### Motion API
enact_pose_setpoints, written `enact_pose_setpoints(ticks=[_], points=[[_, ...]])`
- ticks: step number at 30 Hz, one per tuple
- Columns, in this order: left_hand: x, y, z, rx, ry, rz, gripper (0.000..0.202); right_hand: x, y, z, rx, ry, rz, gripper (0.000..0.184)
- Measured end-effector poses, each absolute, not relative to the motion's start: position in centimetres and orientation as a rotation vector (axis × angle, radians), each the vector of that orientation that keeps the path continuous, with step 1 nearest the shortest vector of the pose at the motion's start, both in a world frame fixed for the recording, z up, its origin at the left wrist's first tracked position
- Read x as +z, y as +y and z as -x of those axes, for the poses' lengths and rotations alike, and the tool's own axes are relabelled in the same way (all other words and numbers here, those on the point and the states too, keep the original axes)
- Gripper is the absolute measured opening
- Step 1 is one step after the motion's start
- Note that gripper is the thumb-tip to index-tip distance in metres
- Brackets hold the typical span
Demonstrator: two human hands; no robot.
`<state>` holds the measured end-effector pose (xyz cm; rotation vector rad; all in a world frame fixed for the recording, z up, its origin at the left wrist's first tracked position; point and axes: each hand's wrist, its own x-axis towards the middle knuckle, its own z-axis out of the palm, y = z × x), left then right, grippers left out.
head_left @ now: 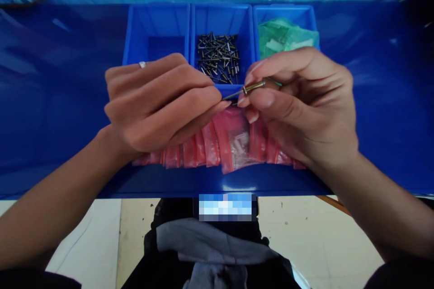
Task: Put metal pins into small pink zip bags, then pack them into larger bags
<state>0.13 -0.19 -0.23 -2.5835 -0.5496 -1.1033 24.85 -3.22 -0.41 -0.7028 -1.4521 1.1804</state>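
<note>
A blind rivet [255,87] with a brassy body and a thin steel stem spans the gap between my hands, in front of the bins. My left hand [166,99], a ring on one finger, is closed, its thumb and forefinger pinching the stem's end. My right hand [301,104] is closed with thumb and fingertips around the rivet's body. A thin greenish sliver shows just behind that body; I cannot make out what it is. Beyond the hands, many loose blind rivets [219,56] lie heaped in the middle blue bin [222,9].
A blue bin [158,22] stands at left; the right bin [285,11] holds a green plastic bag [288,36] with white pieces. Below my hands, several red-edged zip bags [217,144] lie in a row along the blue table [383,113]. A pixelated screen [227,207] is under the table's front edge.
</note>
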Motion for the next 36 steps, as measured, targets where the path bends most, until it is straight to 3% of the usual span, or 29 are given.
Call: enact_pose_setpoints(ticks=[9, 16, 22, 25, 32, 36], points=[[0.4, -2.0, 0.0, -0.962, -0.659, 2.643, 0.015, -0.9, -3.2, -24.6, 1.248, -1.467, 0.614, 0.029], [1.7, -1.3, 1.1, -0.782, -0.872, 2.914, 0.042, 0.0, -3.4, -24.7, 0.849, -1.617, 0.753, 0.031], [0.8, -1.7, -0.5, -1.008, -0.576, 2.646, 0.008, -0.6, -3.3, -24.6, 0.814, -1.658, 0.667, 0.028], [0.4, -1.0, -0.7, -1.035, -0.554, 2.565, 0.009, -0.4, -3.6, -24.5, 0.806, -1.613, 0.711, 0.017], [0.5, -0.5, -0.2, -0.972, -0.723, 2.694, 0.017, -0.1, -4.2, -24.5, 0.785, -1.561, 0.748, 0.032], [0.5, -0.7, -0.2, -1.006, -0.667, 2.655, 0.011, -0.1, -4.4, -24.6, 0.767, -1.598, 0.775, 0.030]])
